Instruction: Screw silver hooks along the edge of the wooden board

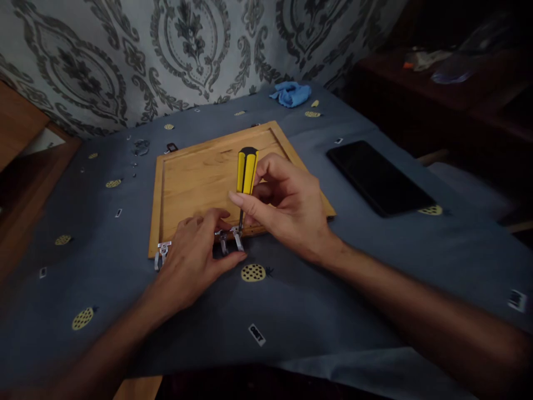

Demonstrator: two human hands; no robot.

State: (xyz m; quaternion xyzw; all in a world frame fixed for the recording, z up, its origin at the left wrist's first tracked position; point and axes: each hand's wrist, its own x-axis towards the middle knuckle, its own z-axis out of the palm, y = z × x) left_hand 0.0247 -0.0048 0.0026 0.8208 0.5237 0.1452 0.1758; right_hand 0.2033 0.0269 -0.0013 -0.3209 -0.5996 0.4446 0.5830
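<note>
A wooden board [200, 178] with a raised border lies flat on the cloth. Along its near edge sit small metal hooks: one at the left corner [161, 255], another [224, 243] beside my left hand, and a third [237, 239] under the screwdriver. My right hand [287, 205] pinches the yellow-and-black screwdriver [247, 172], held almost upright with its tip down at the third hook. My left hand [197, 250] grips the board's near edge, its curled fingers on top and its thumb in front, around the middle hook. Its fingertips are partly hidden.
A black phone [378, 176] lies to the right on the blue-grey pineapple-print tablecloth [316, 311]. Behind the board is a crumpled blue cloth [291, 94]. Small clear and metal bits [140, 146] lie at the back left. A patterned curtain [187, 50] hangs behind the table.
</note>
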